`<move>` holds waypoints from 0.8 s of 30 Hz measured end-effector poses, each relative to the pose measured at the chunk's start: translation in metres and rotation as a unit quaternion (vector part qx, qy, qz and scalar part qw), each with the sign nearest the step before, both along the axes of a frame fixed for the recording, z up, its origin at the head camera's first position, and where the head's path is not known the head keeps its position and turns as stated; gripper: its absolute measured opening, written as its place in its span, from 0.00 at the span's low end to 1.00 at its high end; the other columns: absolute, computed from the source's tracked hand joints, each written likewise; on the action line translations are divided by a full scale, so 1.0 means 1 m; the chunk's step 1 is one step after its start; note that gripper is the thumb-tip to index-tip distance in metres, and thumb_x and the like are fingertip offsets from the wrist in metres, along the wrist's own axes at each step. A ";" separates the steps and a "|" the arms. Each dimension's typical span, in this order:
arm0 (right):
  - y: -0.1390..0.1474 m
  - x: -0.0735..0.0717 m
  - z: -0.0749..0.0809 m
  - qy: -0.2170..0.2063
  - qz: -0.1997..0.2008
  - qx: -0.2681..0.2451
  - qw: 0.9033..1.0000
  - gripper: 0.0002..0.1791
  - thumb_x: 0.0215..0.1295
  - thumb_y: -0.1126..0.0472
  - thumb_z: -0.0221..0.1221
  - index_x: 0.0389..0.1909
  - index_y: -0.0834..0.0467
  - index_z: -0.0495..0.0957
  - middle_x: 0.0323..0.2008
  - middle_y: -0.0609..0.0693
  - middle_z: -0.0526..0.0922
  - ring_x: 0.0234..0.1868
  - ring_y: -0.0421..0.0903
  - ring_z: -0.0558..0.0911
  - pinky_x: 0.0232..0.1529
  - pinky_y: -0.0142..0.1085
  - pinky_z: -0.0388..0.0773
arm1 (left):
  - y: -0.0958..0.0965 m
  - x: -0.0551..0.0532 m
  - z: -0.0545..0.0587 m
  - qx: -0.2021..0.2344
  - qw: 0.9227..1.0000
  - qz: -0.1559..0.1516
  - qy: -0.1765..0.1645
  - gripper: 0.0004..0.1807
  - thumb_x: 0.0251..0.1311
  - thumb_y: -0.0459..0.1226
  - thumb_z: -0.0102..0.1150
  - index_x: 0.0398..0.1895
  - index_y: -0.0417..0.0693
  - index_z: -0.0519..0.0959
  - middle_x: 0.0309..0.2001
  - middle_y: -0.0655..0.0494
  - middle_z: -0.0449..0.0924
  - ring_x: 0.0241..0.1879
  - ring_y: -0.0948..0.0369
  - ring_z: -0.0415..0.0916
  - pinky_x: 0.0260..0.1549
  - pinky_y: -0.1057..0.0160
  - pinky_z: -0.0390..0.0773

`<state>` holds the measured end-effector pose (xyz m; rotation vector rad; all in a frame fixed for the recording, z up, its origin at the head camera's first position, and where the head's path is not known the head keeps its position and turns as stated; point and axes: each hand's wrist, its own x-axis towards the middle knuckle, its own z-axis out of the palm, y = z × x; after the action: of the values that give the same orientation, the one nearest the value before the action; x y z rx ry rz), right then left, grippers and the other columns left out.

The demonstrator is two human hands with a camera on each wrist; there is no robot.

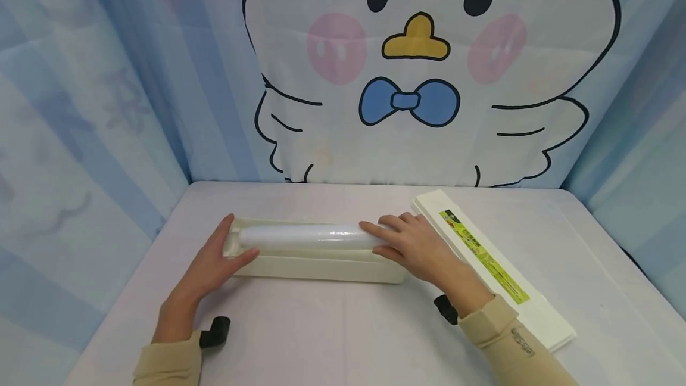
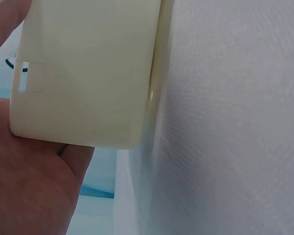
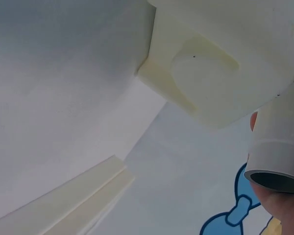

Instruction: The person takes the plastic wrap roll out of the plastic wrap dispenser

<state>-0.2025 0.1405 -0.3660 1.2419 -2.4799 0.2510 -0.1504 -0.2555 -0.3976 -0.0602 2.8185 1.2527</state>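
Got fingers of the right hand point(image 1: 420, 250) clamped on the white roll point(image 1: 305, 236), just below centre frame, and of the left hand point(image 1: 213, 267) on the cream box point(image 1: 321, 268). Got a green-labelled lid point(image 1: 486, 260) lower right, too.

No wording can be read. At right on the worktop point(image 1: 332, 338), a long white lid point(image 1: 541, 321) bears a yellow-green label point(image 1: 485, 256), dark-patched at its far end, its print too small; dark lettering point(image 1: 522, 342) on the right sleeve point(image 1: 490, 327) is illegible too.
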 end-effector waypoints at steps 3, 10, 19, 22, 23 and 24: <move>0.003 0.001 -0.001 -0.006 -0.001 -0.008 1.000 0.29 0.68 0.52 0.66 0.70 0.46 0.73 0.54 0.52 0.81 0.48 0.52 0.79 0.45 0.45 0.75 | 0.000 0.000 0.001 0.001 1.000 0.001 -0.002 0.58 0.64 0.57 0.63 0.81 0.40 0.37 0.79 0.34 0.39 0.76 0.35 0.42 0.69 0.32 0.49; 0.006 0.002 -0.001 -0.015 -0.013 -0.003 1.000 0.30 0.68 0.51 0.65 0.71 0.45 0.72 0.55 0.52 0.80 0.51 0.53 0.79 0.48 0.47 0.76 | 0.000 0.001 0.002 -0.002 1.000 0.002 -0.005 0.59 0.64 0.57 0.62 0.81 0.41 0.36 0.79 0.34 0.38 0.76 0.35 0.41 0.69 0.32 0.48; 0.016 0.002 0.000 0.005 -0.014 -0.036 0.999 0.31 0.65 0.52 0.68 0.69 0.46 0.74 0.53 0.51 0.81 0.49 0.54 0.79 0.46 0.48 0.76 | 0.000 -0.001 0.003 -0.004 1.000 0.002 -0.014 0.58 0.65 0.56 0.62 0.81 0.42 0.34 0.80 0.35 0.36 0.76 0.35 0.40 0.68 0.30 0.48; 0.019 0.002 0.000 0.012 -0.012 -0.041 0.999 0.30 0.64 0.52 0.68 0.68 0.46 0.75 0.52 0.52 0.81 0.48 0.54 0.80 0.45 0.49 0.77 | 0.001 -0.001 0.003 -0.003 1.000 0.002 -0.015 0.58 0.65 0.55 0.62 0.81 0.42 0.34 0.80 0.35 0.36 0.76 0.35 0.39 0.68 0.30 0.47; 0.020 0.002 0.000 0.013 -0.012 -0.042 0.999 0.30 0.64 0.52 0.68 0.68 0.46 0.75 0.51 0.52 0.81 0.47 0.54 0.80 0.45 0.49 0.77 | 0.001 0.000 0.003 -0.002 1.000 0.002 -0.015 0.58 0.65 0.55 0.62 0.81 0.42 0.34 0.80 0.35 0.36 0.76 0.35 0.39 0.68 0.30 0.47; 0.021 0.002 0.000 0.013 -0.012 -0.042 0.999 0.30 0.64 0.52 0.68 0.67 0.47 0.76 0.51 0.52 0.81 0.47 0.54 0.80 0.44 0.49 0.77 | 0.001 0.000 0.003 -0.002 1.000 0.002 -0.015 0.58 0.65 0.55 0.62 0.81 0.42 0.34 0.80 0.35 0.36 0.76 0.35 0.39 0.68 0.30 0.47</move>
<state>-0.2004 0.1613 -0.3656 1.1724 -2.4338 0.3270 -0.1504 -0.2546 -0.3943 -0.0849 2.7971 1.2360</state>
